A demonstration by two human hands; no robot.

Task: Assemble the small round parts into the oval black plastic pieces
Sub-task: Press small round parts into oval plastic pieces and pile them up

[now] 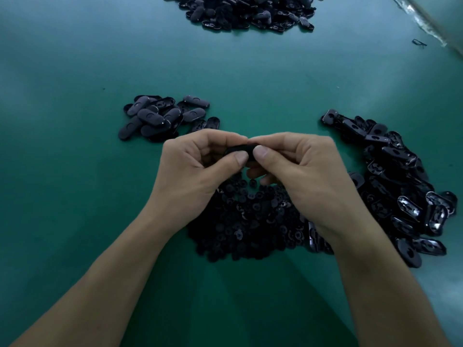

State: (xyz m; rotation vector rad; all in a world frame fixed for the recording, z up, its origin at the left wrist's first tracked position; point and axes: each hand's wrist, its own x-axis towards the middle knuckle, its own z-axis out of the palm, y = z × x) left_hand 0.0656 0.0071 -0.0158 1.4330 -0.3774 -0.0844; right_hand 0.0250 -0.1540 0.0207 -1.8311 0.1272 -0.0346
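Note:
My left hand [198, 169] and my right hand [295, 169] meet at the middle of the green table and together pinch one oval black plastic piece [240, 149] between thumbs and forefingers. Most of that piece is hidden by my fingers. Below my hands lies a heap of small round black parts [245, 221]. A long pile of oval pieces [400, 186] with their hollow sides showing runs along the right. A smaller pile of oval pieces [160, 118], mostly smooth side up, sits to the upper left of my hands.
A large heap of black oval pieces [250, 11] lies at the far edge of the green table [75, 146]. A strip of clear plastic film [426, 23] crosses the top right corner, with a small black clip [419, 43] beside it.

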